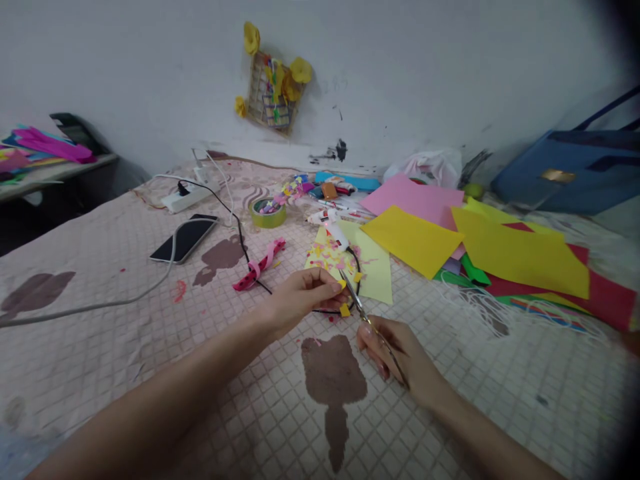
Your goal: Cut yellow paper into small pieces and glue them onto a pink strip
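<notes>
My left hand (315,293) pinches a small yellow piece (342,284) between thumb and fingers. Wrapped round the handles of a pair of scissors (363,313) is my right hand (393,350); the blades point up and to the left, close beside the yellow piece. Another yellow bit (345,310) shows just below my left fingertips. Behind the hands, a pale yellow sheet (377,273) bears many tiny pink and yellow scraps (325,255) and a white glue gun (336,235) with a black cord.
Yellow sheets (413,240), a pink sheet (415,200) and white string (475,310) lie right. Further left are a tape roll (267,213), a pink strip (260,267), a phone (185,239) and a power strip (187,198) with cables. A blue bag (575,170) stands back right.
</notes>
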### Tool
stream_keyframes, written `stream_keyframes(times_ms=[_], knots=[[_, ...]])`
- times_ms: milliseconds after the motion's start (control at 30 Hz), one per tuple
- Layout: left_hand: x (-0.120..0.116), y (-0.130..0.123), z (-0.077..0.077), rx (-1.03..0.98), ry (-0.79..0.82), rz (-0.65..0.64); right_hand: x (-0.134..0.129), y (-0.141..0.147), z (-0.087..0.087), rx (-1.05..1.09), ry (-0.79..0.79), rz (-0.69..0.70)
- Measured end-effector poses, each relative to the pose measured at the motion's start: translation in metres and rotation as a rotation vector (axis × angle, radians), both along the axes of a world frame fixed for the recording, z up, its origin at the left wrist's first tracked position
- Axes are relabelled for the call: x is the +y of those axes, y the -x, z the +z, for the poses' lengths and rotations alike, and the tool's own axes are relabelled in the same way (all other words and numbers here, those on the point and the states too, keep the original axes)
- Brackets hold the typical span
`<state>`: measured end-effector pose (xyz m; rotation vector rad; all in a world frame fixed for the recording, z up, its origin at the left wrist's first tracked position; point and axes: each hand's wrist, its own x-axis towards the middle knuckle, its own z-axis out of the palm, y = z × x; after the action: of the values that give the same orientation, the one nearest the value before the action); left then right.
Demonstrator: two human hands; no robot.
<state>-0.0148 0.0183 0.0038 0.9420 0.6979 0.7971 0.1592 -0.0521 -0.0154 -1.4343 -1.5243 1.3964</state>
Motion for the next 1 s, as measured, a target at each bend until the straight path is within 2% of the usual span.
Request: stream_keyframes(times_ms=[1000], knots=[[-0.0068, -0.0057, -0.0019, -0.038, 0.007, 0.054, -0.0017, -0.0004, 0.0001, -0.064, -0.068, 0.011]])
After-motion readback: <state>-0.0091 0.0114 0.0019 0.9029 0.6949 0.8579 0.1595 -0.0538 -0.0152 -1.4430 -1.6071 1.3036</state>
